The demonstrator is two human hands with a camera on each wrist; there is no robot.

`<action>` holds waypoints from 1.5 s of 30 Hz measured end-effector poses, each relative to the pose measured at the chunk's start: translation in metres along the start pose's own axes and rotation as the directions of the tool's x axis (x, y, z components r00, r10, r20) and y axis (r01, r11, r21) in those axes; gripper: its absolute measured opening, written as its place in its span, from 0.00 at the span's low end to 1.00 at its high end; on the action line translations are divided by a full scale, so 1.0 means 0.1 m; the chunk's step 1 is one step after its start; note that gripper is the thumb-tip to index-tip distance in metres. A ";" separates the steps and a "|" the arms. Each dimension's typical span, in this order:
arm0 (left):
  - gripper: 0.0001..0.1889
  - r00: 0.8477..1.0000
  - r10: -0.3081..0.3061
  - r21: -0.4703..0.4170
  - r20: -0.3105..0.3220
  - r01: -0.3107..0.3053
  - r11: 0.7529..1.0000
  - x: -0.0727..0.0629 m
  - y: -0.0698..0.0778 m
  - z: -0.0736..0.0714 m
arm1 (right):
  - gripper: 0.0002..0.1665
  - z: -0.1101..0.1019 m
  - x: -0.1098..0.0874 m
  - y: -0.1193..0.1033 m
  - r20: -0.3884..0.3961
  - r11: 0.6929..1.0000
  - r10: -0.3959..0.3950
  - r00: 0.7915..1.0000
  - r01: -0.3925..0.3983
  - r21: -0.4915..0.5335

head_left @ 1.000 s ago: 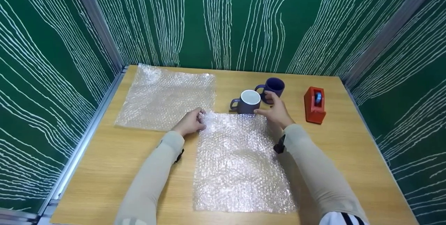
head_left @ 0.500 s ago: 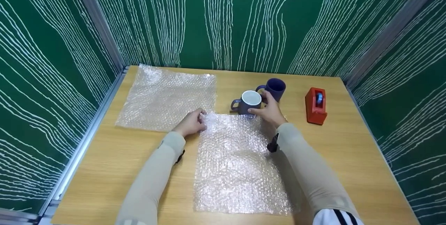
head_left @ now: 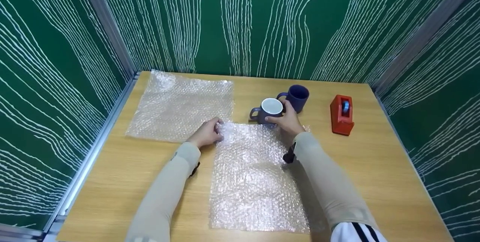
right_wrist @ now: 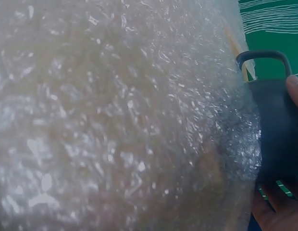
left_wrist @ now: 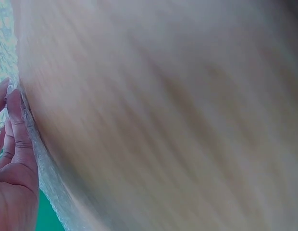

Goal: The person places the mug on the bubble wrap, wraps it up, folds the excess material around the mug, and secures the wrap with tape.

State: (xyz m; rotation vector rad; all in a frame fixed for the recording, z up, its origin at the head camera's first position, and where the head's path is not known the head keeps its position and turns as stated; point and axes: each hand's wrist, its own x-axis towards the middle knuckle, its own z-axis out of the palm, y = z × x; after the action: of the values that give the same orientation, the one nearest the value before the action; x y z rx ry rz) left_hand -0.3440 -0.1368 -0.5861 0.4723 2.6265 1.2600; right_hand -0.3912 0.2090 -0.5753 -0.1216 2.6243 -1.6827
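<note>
Near the table's middle, my left hand [head_left: 206,133] pinches the top left corner of a sheet of bubble wrap [head_left: 258,182]. In the left wrist view its thumb and fingertips [left_wrist: 14,103] meet on the wrap's edge. A dark grey mug [head_left: 264,116] with a white inside stands upright at the sheet's far edge, its handle to the left. My right hand [head_left: 290,122] grips this mug from the right, thumb in front and fingers behind. In the right wrist view the wrap covers part of the mug [right_wrist: 279,130]. Just behind stands a dark blue mug [head_left: 298,99].
A second bubble wrap sheet [head_left: 183,103] lies flat at the back left, partly under or beside the first one's corner. On the right stands a red tape dispenser [head_left: 341,116]. Green walls with white lines enclose the wooden table [head_left: 375,182] on three sides.
My right hand has moved left from between the two mugs and closed round the grey mug. The left hand has stayed at the wrap's corner.
</note>
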 end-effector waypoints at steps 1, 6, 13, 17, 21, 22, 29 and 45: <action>0.28 1.000 -0.002 0.003 0.002 0.002 1.000 0.00 0.00 0.00 | 0.60 0.01 0.01 0.00 -0.002 1.000 0.007 1.000 -0.007 -0.004; 0.28 1.000 -0.014 0.018 0.010 0.014 1.000 0.01 0.00 -0.01 | 0.63 0.05 0.03 0.01 0.002 1.000 0.023 1.000 -0.023 -0.021; 0.28 1.000 -0.018 0.012 -0.001 0.018 1.000 0.02 -0.01 0.01 | 0.59 0.06 0.04 0.03 -0.028 1.000 0.017 0.999 -0.018 -0.016; 0.28 1.000 -0.025 0.003 0.009 0.025 1.000 0.01 0.01 0.03 | 0.60 0.04 0.02 0.03 -0.044 0.999 0.029 0.999 -0.031 -0.042; 0.28 1.000 -0.029 -0.001 0.011 0.029 1.000 0.00 0.03 0.03 | 0.59 0.00 0.00 -0.03 -0.046 0.999 0.019 0.999 -0.021 -0.033; 0.29 0.999 -0.031 -0.003 0.011 0.031 1.000 -0.01 0.04 0.03 | 0.59 -0.01 -0.01 -0.05 -0.043 0.999 0.014 0.999 -0.015 -0.033; 0.29 0.999 -0.035 -0.023 0.018 0.036 0.999 0.00 0.01 0.01 | 0.58 -0.09 -0.06 -0.26 -0.044 0.996 -0.031 0.999 0.027 -0.079; 0.28 0.999 -0.033 -0.014 0.024 0.034 0.999 0.03 -0.03 0.02 | 0.56 -0.23 -0.29 -0.49 -0.046 0.986 -0.153 0.987 0.150 -0.067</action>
State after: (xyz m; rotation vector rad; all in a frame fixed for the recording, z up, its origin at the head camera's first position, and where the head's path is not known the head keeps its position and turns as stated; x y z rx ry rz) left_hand -0.3469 -0.1362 -0.5896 0.4361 2.5927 1.2548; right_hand -0.3614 0.2112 -0.5215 -0.2902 2.7721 -1.6667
